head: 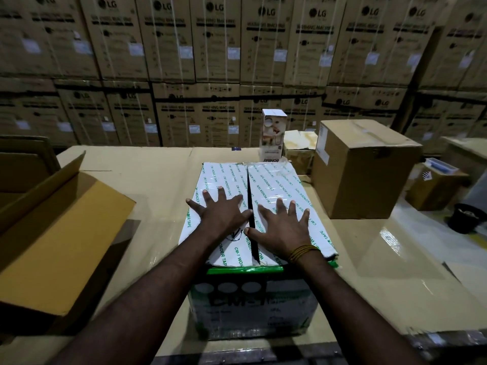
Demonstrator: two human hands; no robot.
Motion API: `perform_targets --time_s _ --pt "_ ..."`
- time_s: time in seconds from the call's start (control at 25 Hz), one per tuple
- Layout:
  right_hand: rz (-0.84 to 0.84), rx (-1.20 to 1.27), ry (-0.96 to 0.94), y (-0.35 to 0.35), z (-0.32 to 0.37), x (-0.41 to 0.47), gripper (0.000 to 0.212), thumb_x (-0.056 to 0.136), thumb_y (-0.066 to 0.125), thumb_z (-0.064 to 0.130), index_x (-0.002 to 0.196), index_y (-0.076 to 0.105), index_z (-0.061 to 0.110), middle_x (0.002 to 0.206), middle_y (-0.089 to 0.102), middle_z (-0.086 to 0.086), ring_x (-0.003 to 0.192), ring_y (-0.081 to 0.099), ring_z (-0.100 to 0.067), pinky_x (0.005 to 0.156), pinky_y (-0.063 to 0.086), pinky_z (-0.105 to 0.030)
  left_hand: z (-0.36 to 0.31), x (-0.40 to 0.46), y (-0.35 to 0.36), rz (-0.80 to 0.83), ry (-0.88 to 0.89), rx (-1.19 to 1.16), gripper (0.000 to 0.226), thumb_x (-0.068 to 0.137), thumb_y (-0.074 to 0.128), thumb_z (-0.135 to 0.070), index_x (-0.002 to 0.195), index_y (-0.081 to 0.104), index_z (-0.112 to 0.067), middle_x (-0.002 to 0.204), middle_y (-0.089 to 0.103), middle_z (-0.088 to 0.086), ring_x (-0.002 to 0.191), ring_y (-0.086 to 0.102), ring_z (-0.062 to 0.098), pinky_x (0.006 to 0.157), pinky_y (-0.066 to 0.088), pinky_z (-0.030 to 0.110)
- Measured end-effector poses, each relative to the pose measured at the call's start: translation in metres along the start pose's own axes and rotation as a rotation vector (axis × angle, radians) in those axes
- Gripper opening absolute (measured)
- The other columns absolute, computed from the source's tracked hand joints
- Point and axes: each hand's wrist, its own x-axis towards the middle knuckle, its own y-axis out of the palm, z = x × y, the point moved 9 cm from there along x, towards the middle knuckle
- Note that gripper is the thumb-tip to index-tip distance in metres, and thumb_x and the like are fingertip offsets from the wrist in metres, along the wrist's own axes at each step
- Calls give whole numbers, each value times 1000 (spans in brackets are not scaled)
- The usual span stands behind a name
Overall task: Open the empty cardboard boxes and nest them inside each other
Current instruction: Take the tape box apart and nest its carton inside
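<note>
I see my left hand (220,210) and right hand (280,225) flat, fingers spread, on the white box (276,180) at frame centre, either side of its seam (249,206) running away from me.

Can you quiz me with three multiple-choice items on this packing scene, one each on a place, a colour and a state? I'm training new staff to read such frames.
1. Where does the open brown box lie relative to the white box?
A. to its left
B. on top of it
C. behind it

2. What colour is the print on the white box's top flaps?
A. red
B. green
C. blue

3. How are the white box's top flaps?
A. folded fully outward
C. torn off
B. folded down, a dark gap between them

Answers:
1 A, the open brown box sits at the left edge of the table.
2 B, the repeated tape lettering is green.
3 B, the left hand and right hand lie flat, one on each flap, either side of the gap.
</note>
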Motion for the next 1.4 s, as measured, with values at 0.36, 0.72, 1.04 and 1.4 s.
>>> perform_targets --time_s 0.36,0.72,1.04,1.4 --pt "-55 118 -9 -19 12 -13 51 88 50 41 139 47 34 145 41 -9 142 19 -46 110 8 -71 -20 -5 -11 -66 158 -91 50 95 36 -62 142 43 -45 143 43 5 141 28 29 109 10 68" --pt "-64 -7 160 -19 29 -35 52 85 59 18 135 48 23 145 39 -13 140 27 -47 108 22 -69 -50 15 -11 -11 432 -253 44 104 35 -39 148 39 -38 149 49 -4 135 45 22 112 27 59" --pt "-559 -149 323 -64 43 -50 31 75 78 21 104 70 29 101 66 1 92 66 -26 67 50 -34 -68 12 -50 -214 671 -517 61 91 60 -22 149 40 -28 139 55 7 125 52 25 94 47 38" --pt "-823 -466 414 -106 22 -86 32 91 62 23 123 63 24 160 26 -15 148 1 -49 112 5 -71 -132 -3 -72 -221 843 -825 87 93 62 -34 157 3 -36 166 10 -1 136 44 27 85 51 37"
